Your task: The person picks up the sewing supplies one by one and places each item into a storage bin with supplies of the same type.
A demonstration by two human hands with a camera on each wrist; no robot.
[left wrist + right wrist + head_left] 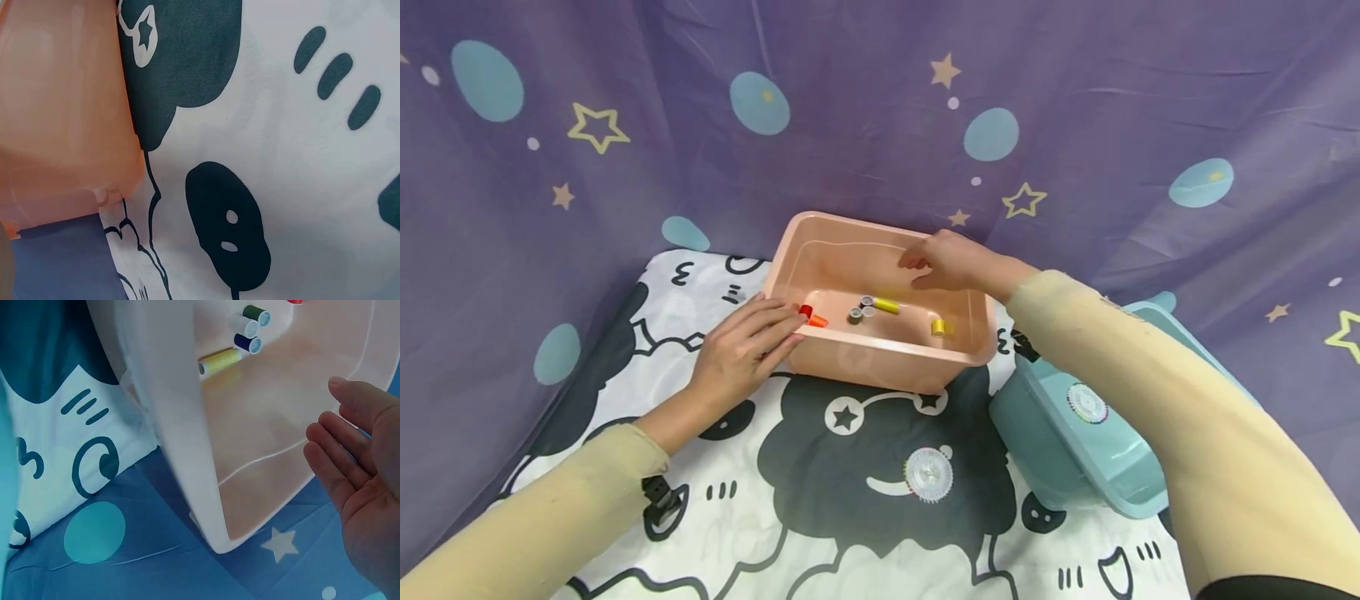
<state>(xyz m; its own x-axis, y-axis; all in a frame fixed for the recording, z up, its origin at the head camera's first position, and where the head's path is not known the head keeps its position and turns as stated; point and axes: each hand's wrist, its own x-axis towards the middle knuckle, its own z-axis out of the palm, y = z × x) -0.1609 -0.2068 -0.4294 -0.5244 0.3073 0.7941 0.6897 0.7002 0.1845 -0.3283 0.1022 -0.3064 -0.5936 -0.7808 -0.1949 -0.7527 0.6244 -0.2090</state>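
Inside a pink plastic bin [865, 348] lie several thread spools. A yellow spool [220, 362] is on its side near navy [248, 344], white [244, 325] and dark green [256, 315] ones. Toward the bin's left end are a red spool [806, 311] and an orange spool [818, 321]; a short yellow spool [938, 327] lies toward the right. My left hand [741, 346] rests on the bin's front left rim with fingers extended. Over the bin's right back part hovers my right hand [951, 260], its fingers relaxed and holding nothing.
To the right stands a blue-green bin [1045, 425], partly hidden by my right arm, with a round pin wheel [1087, 403] in it. Another pin wheel [928, 475] lies on the patterned cloth [820, 550] in front. A purple curtain [865, 167] hangs behind the pink bin.
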